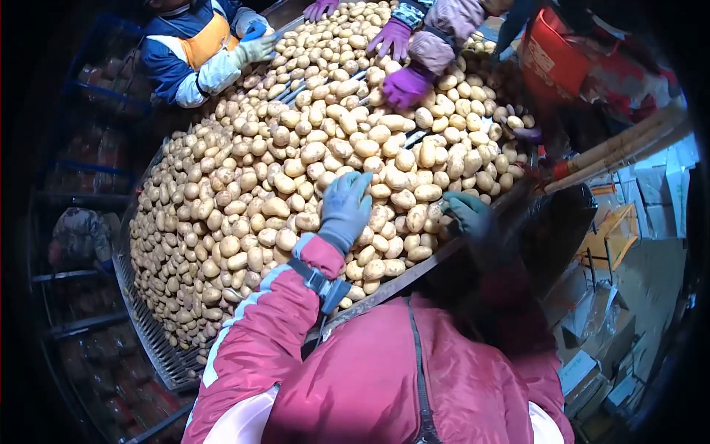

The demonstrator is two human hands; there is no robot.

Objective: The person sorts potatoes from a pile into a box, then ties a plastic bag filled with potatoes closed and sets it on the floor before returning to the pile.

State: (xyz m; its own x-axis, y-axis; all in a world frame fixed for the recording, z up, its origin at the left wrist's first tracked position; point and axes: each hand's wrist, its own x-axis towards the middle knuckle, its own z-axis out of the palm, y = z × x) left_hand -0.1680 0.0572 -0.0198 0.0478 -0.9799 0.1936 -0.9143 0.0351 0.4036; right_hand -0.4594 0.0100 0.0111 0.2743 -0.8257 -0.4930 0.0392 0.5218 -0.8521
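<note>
A large heap of pale yellow potatoes [244, 185] covers a slatted metal table in front of me. My left hand [345, 212], in a grey-blue glove, lies on top of the potatoes with its fingers stretched out and slightly apart. It grips nothing that I can see. My right hand [467, 212], in a dark teal glove, is at the near right edge of the heap, partly in shadow. Its fingers point left over the potatoes and look apart, with no potato visible between them. A dark strapped device [322, 283] sits on my left wrist.
Across the heap, a co-worker's purple gloves [407, 87] touch potatoes. Another person's pale glove [257, 49] rests at the far left. A red container [553, 55] and a wooden bar [621, 146] are at right. Boxes [592, 333] lie on the floor; crates [96, 159] line the left.
</note>
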